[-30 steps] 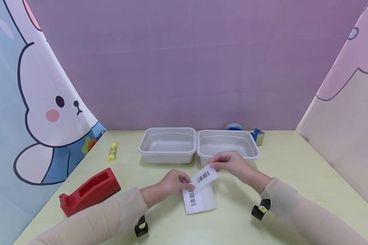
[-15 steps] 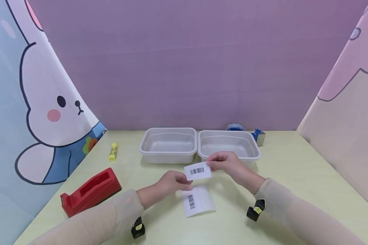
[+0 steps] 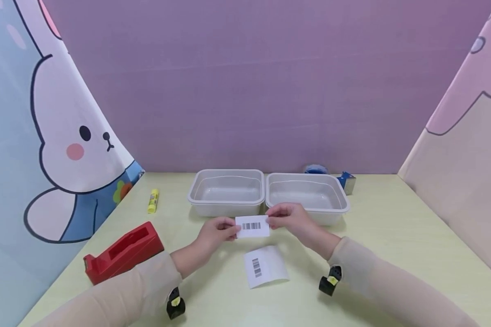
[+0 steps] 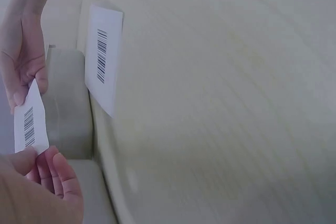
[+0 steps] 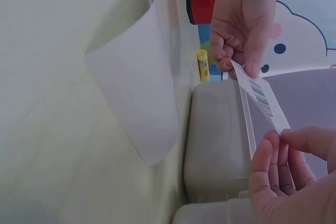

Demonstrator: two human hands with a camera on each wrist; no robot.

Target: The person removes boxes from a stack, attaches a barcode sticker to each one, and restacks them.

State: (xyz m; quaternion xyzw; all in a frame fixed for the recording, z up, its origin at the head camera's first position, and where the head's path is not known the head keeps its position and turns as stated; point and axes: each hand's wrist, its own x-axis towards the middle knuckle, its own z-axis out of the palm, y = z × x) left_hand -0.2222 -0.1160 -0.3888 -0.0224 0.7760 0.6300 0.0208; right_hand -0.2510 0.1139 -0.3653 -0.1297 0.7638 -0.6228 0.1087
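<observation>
Hands (image 3: 213, 234) pinching barcode card (image 3: 252, 231) by opposite edges, gap to bent sheet (image 3: 272, 267)

Left forearm (image 3: 106, 295) and right forearm (image 3: 397, 284) both slant inward, left hand (image 3: 212, 235) and right hand (image 3: 296, 221) pretty close but not touching, each doing a thumb-and-finger pinch, fingers kinda curled.

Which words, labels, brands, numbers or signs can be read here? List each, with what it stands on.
No word, brand or number is readable.
Black striped barcode on the small white rectangular paper card: no legible characters.
Second black barcode on the larger white curved paper sheet: no legible characters.
Slim yellow cylindrical tube: printing too small, blurred.
Yellow patch on the black right-wrist device: too small to read.
</observation>
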